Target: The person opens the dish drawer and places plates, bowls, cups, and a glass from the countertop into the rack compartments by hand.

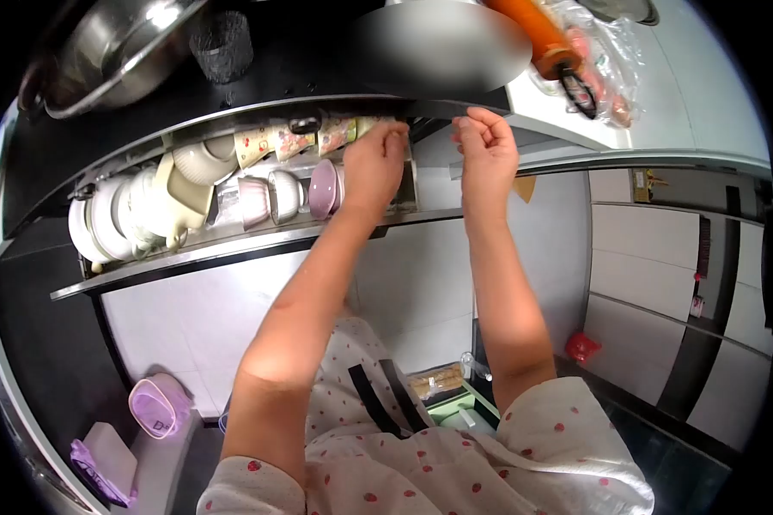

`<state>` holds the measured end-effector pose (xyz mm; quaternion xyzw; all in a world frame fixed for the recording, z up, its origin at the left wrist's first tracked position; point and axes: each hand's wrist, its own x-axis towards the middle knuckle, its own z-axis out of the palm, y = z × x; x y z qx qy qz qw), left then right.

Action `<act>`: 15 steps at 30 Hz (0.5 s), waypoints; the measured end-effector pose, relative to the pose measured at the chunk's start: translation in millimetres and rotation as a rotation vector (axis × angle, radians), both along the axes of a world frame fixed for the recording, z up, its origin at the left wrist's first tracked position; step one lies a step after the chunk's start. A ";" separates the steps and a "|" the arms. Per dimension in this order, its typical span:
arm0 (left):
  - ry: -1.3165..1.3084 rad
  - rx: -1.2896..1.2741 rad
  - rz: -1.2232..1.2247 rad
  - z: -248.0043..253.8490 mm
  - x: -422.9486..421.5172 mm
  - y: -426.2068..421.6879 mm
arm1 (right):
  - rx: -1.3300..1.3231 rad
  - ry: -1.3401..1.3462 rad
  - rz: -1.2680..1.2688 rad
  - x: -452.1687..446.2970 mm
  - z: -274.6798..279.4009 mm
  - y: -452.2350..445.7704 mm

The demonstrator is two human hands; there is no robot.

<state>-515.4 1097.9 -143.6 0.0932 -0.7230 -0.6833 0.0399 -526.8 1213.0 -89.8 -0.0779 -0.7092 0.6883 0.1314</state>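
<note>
My left hand (376,167) is over the right end of a pulled-out dish drawer (206,243), its fingers curled closed. A pale yellow-green cup (366,125) shows just behind its knuckles; whether the fingers grip anything is hidden. Below and left of that hand sits a pink bowl (324,189), beside a white ribbed bowl (284,196). Patterned cups (253,146) stand in a row along the drawer's back. My right hand (488,146) hovers right of the drawer near the counter edge, fingers bent in and thumb close to them. I cannot make out anything in it.
Several plates (112,215) and a cream handled dish (180,202) fill the drawer's left. On the counter are a steel basin (124,51), a clear glass (222,47), a blurred white round object (442,47), an orange bottle-like object (537,34) and a plastic bag (614,60).
</note>
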 end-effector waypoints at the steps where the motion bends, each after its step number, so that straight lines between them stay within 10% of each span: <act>1: 0.010 -0.003 -0.002 13.7 -3.2 4.0 | -0.003 0.010 -0.002 -3.4 11.1 -3.2; 5: 0.187 0.171 0.247 58.7 -18.3 7.4 | 0.078 0.093 0.107 -26.2 29.9 -14.8; 7: 0.351 -0.188 0.323 71.6 -28.4 6.4 | 0.458 0.078 0.106 -43.7 23.1 -10.8; 15: 0.317 -0.056 0.341 95.6 -31.2 18.6 | -0.225 -0.011 0.281 -39.0 28.4 -25.6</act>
